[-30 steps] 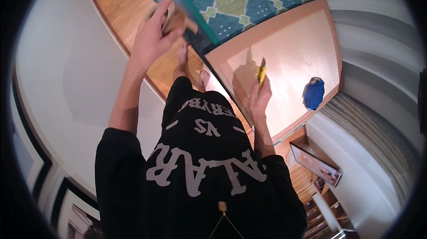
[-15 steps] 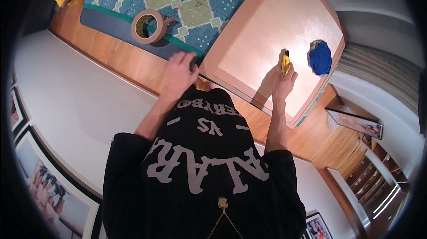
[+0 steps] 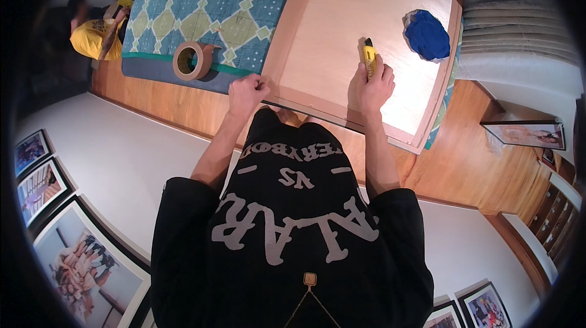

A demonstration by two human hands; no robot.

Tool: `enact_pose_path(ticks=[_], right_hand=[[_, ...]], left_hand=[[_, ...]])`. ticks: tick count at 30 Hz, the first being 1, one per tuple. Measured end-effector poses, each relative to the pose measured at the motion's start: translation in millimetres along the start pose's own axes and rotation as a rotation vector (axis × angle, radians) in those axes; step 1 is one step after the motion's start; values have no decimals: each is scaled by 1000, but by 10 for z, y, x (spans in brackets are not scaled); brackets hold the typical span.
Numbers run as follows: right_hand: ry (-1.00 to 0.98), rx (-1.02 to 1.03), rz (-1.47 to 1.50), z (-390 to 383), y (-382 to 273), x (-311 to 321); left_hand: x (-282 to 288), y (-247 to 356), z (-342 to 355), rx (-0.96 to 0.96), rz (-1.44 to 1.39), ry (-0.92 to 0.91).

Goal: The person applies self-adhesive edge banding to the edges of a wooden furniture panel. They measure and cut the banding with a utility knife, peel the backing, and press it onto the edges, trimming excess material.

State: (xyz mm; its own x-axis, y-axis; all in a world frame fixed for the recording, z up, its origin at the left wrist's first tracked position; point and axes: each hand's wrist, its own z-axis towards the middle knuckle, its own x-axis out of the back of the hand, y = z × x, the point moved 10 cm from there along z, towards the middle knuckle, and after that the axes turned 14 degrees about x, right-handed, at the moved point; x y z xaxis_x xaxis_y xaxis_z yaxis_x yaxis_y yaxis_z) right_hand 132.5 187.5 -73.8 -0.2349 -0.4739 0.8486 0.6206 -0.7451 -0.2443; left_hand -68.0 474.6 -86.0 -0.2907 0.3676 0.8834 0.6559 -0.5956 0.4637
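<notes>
My right hand [image 3: 376,89] is closed around a yellow utility knife [image 3: 370,61], its dark tip pointing away from me over a large pale panel [image 3: 342,17]. Brown tape [image 3: 292,23] borders the panel's edges. At the panel's near left corner is my left hand [image 3: 246,94], its fingers curled together; whatever they may pinch is hidden. Beyond that hand, a roll of brown tape [image 3: 205,62] with a loose end stands on the edge of a blue and green patterned quilt [image 3: 213,7]. A crumpled blue bundle [image 3: 427,36] lies on the panel's far right.
A person in a yellow top [image 3: 91,38] is at the far left. Wooden flooring [image 3: 452,145] runs round the padded surface. A framed picture [image 3: 528,134] leans at the right, and more framed pictures [image 3: 91,273] hang on the near walls.
The view has shifted and turned a little. My left hand has gone from loosely spread fingers to curled ones at the panel's corner. The knife stays in my right hand.
</notes>
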Motion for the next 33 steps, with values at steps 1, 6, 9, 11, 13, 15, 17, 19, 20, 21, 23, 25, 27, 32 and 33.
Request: enact_pose_path(ticks=[1, 6, 9, 11, 13, 15, 17, 19, 20, 21, 23, 25, 27, 32, 33], right_hand=[[-2, -7, 6, -5, 13, -4], [9, -40, 32, -3, 21, 6], [-13, -91, 58, 7, 20, 21], [24, -77, 45, 22, -9, 79], [37, -85, 37, 38, 0, 97], [21, -113, 37, 15, 27, 83], [26, -137, 48, 62, -23, 126], [6, -143, 35, 76, -22, 153], [2, -146, 27, 62, -7, 149], [-4, -144, 25, 40, 10, 130], [-11, -152, 30, 22, 25, 97], [-19, -162, 27, 25, 24, 99], [-14, -153, 10, 55, 8, 108], [-31, -181, 17, 25, 36, 67], [-33, -183, 14, 20, 40, 65]], left_hand=[[-2, 38, 59, 2, 6, 4], [-140, 367, 663, -48, 60, -61], [-295, 526, 1161, -37, 116, -94], [-388, 695, 1537, -70, 123, -67], [-457, 928, 1917, -58, 130, -105], [-531, 1165, 2311, 4, 138, -208], [-588, 1382, 2744, -58, 150, -163], [-669, 1657, 3145, -102, 144, -156], [-695, 1796, 3332, -112, 140, -168], [-711, 1901, 3508, -115, 138, -176], [-796, 2099, 3912, -167, 156, -145], [-865, 2268, 4237, -200, 149, -134], [-893, 2426, 4500, -214, 130, -138], [-945, 2705, 4962, -398, 126, -76], [-951, 2768, 4991, -436, 119, -85]])
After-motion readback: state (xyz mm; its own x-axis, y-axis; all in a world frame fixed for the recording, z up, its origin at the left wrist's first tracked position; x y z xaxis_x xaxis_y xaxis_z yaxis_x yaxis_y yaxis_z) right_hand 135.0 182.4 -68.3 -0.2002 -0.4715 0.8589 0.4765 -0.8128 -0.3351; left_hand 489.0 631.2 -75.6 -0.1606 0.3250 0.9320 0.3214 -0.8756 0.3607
